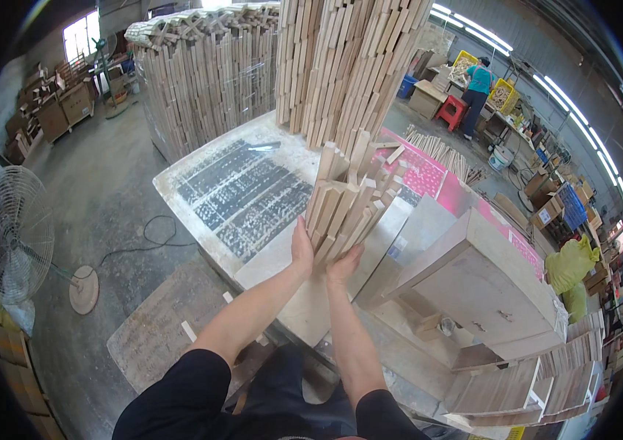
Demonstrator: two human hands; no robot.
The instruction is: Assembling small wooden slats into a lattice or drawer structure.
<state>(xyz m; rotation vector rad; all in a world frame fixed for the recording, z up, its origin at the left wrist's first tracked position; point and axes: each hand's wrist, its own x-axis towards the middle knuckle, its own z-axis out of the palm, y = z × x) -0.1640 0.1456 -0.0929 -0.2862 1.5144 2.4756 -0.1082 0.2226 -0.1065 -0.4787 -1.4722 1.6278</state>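
A standing fan (12,233) and red stool (452,111) stand apart.

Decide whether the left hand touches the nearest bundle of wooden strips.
Touching: the head view shows the left hand against the left side of the bundle, without gap.

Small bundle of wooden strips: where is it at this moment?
In the head view, the small bundle is slightly right of centre, held between the left hand and right hand, nearer the person than the tall stack of strips.
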